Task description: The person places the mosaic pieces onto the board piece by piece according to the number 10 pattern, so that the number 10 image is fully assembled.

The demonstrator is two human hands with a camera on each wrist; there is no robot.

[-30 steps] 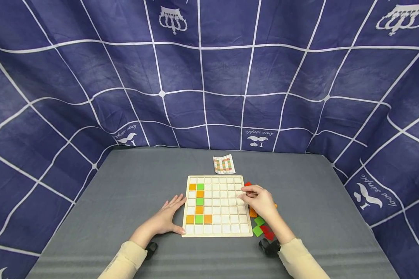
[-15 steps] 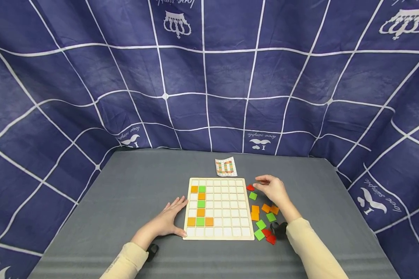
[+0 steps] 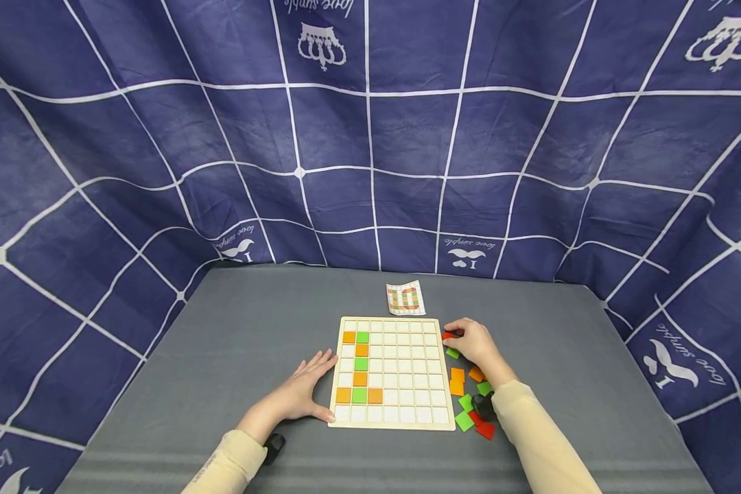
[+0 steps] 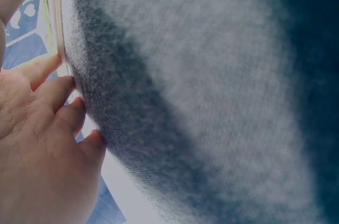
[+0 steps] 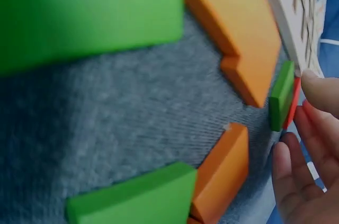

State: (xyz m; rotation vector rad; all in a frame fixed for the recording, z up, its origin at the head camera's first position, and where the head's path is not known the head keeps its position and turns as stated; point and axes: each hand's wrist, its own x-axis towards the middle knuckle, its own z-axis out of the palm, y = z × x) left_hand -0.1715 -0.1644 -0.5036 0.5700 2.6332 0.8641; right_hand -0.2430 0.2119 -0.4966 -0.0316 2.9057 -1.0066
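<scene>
In the head view, the right hand (image 3: 477, 343) partly covers a red piece (image 3: 448, 336); whether the fingers grip it cannot be determined. The pattern on the printed card (image 3: 405, 298) is too small to read cell by cell. The left sleeve (image 3: 230, 456) and right sleeve (image 3: 540, 439) are cut off by the lower edge. The left wrist view crops the left hand (image 4: 47, 144); grey cloth (image 4: 185, 49) there is blurred. In the right wrist view, one green tile (image 5: 90, 12), upper left, is blurred and cropped.
</scene>
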